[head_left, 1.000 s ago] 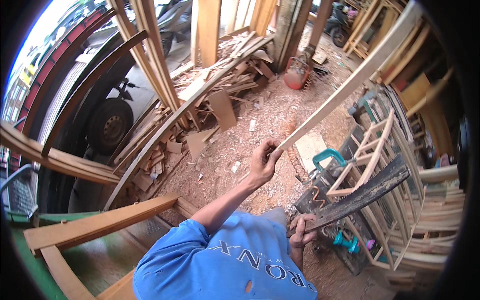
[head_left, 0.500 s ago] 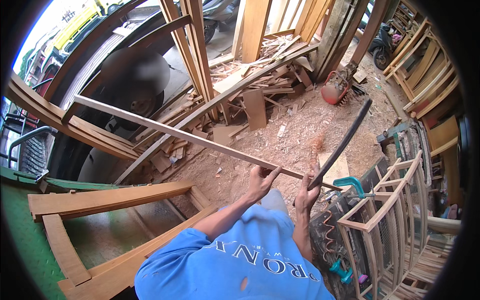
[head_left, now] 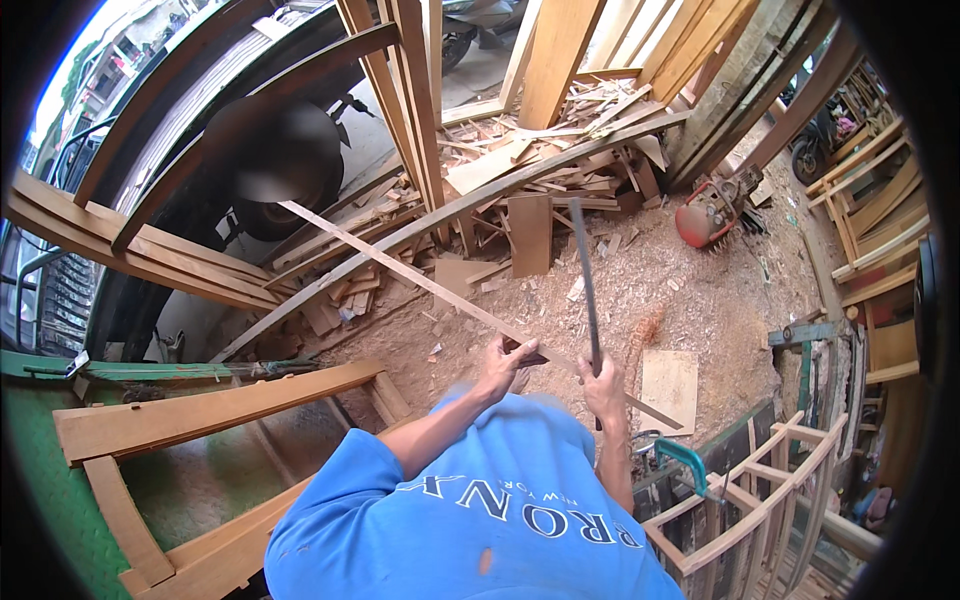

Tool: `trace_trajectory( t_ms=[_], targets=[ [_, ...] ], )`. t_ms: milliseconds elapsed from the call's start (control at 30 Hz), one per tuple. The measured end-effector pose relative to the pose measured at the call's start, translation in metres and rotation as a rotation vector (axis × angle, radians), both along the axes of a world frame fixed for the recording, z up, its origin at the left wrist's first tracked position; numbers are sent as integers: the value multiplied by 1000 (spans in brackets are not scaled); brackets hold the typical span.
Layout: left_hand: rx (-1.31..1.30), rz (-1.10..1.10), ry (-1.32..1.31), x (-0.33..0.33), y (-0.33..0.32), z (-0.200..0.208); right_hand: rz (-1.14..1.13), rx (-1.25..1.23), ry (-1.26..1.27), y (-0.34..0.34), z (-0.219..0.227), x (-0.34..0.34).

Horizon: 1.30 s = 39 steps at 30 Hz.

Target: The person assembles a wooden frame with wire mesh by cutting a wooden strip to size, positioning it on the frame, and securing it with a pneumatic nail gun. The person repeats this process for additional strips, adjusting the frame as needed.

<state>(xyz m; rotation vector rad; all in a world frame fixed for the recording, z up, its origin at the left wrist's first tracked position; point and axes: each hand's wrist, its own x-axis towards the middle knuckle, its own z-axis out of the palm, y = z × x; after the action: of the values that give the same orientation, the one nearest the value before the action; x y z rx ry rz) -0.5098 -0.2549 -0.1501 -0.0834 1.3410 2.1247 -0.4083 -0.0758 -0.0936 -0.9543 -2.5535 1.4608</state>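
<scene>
My left hand (head_left: 508, 368) is closed round a long, thin wooden strip (head_left: 400, 268), which slants from the upper left down to the right in front of my body. A small dark patch shows at those fingers; I cannot make out what it is. My right hand (head_left: 603, 392) grips the lower end of a long, dark, narrow bar (head_left: 586, 285) that stands nearly upright in view. The strip's lower right end passes by my right hand; whether they touch is unclear.
Wood shavings cover the ground, with a flat pale board (head_left: 669, 385) on it. A red machine (head_left: 705, 212) stands at upper right. A teal clamp (head_left: 682, 462) sits by a slatted wooden frame (head_left: 760, 500) at right. Another wooden frame (head_left: 225, 395) lies at left. Offcuts are piled beyond a long beam (head_left: 460, 210).
The dark bar has swung from leaning right to nearly upright, and my right hand has moved slightly left. The strip's far end has shifted right. My view has also shifted.
</scene>
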Motion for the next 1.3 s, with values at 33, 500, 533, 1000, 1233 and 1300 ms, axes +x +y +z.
trace_trajectory(
  t_ms=[33,500,533,1000,1233,1300],
  targets=[
    [-82,-26,3,-17,0,-2,72,72,7,2,-3,-22],
    [-841,-144,1438,-250,-67,11,473,302,-290,59,24,-279],
    [-832,-325,1358,-268,-64,7,487,320,-263,64,27,-298],
    [-1058,-361,1007,-406,2,-71,128,30,43,84,4,-432],
    [-1135,-128,903,-518,71,-141,281,-120,-78,146,-60,-495],
    [-1155,-115,839,-538,97,-149,374,-84,-91,174,-74,-507]
  ],
)
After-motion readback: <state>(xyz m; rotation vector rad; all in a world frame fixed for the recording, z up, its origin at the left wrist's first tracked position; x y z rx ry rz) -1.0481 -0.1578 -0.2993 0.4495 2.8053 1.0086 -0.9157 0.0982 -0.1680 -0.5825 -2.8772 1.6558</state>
